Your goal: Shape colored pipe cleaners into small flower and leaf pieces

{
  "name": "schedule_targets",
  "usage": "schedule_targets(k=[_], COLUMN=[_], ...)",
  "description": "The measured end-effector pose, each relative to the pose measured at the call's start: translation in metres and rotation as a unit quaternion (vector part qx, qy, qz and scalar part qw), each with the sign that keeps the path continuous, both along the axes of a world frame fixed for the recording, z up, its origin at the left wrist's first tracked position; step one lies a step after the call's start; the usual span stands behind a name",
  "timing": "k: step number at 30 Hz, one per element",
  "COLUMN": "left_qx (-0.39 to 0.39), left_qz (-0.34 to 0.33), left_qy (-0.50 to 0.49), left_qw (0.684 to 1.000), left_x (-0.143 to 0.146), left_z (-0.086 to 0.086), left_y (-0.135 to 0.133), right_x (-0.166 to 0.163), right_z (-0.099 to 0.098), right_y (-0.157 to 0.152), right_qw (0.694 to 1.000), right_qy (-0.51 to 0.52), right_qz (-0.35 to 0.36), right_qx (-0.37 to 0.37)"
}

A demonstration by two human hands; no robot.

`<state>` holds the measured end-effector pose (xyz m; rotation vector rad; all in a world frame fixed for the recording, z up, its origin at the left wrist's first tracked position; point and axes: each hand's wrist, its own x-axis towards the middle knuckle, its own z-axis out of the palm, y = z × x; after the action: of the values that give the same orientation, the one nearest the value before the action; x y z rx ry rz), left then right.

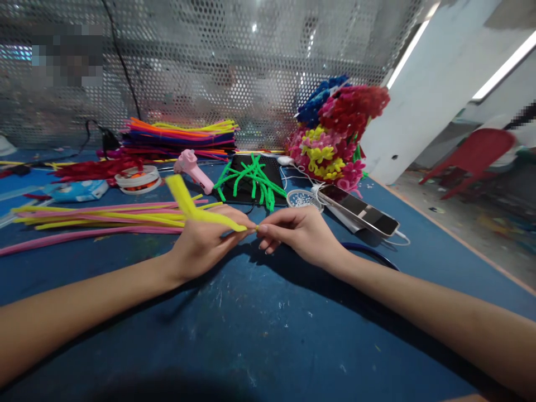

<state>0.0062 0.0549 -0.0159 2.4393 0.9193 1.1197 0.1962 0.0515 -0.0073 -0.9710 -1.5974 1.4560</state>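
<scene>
Both hands meet above the middle of a blue tabletop (234,324). My left hand (205,240) is closed on a yellow pipe cleaner (184,204), whose bent length sticks up and back over the knuckles. The fingertips of my right hand (307,234) pinch a small yellow tip that shows between the two hands, seemingly the end of the same pipe cleaner. Several loose pink and yellow pipe cleaners (125,218) lie left of my left hand. Just beyond the hands, bent green pipe cleaners (251,178) rest on a black mat (234,164).
A pink glue gun (195,170) and a white tape roll (138,180) lie behind the left hand. Bundled pipe cleaners (180,137) stand by the perforated metal screen (201,67). To the right are a bowl of beads (304,200), a phone (360,209) on a cable and fuzzy flowers (352,111).
</scene>
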Motion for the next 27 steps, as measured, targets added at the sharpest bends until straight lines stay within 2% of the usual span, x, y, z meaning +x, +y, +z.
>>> schedule_targets(k=[3, 6, 9, 12, 19, 21, 23, 27], left_qx=[-0.023, -0.102, -0.214, -0.275, -0.344, -0.36, -0.386, -0.465], left_qz=[0.021, 0.051, 0.062, 0.066, 0.013, 0.01, 0.008, -0.01], left_qy=[-0.025, -0.076, -0.148, -0.201, -0.243, -0.249, -0.268, -0.339], left_qw=[0.999, 0.991, 0.964, 0.938, 0.907, 0.899, 0.883, 0.818], left_x=[0.002, 0.006, 0.011, 0.014, 0.015, 0.016, 0.017, 0.022], left_z=[0.001, 0.002, 0.005, 0.005, 0.0, -0.001, -0.001, -0.001], left_y=[-0.001, -0.003, -0.002, -0.001, -0.002, -0.002, -0.003, -0.006], right_x=[0.0, 0.001, 0.001, 0.0, -0.005, -0.007, -0.007, -0.006], right_z=[0.001, 0.0, -0.002, -0.003, -0.003, -0.003, -0.002, 0.001], right_y=[0.0, 0.002, 0.006, 0.008, 0.002, 0.0, -0.001, -0.004], right_qw=[1.0, 1.0, 0.999, 0.997, 0.978, 0.981, 0.991, 0.994], right_qy=[0.001, 0.011, 0.024, 0.03, 0.034, 0.019, -0.015, -0.077], right_qz=[0.003, 0.008, -0.008, -0.01, 0.11, 0.105, 0.087, 0.053], right_qx=[-0.011, -0.019, -0.03, -0.07, -0.176, -0.161, -0.104, 0.047])
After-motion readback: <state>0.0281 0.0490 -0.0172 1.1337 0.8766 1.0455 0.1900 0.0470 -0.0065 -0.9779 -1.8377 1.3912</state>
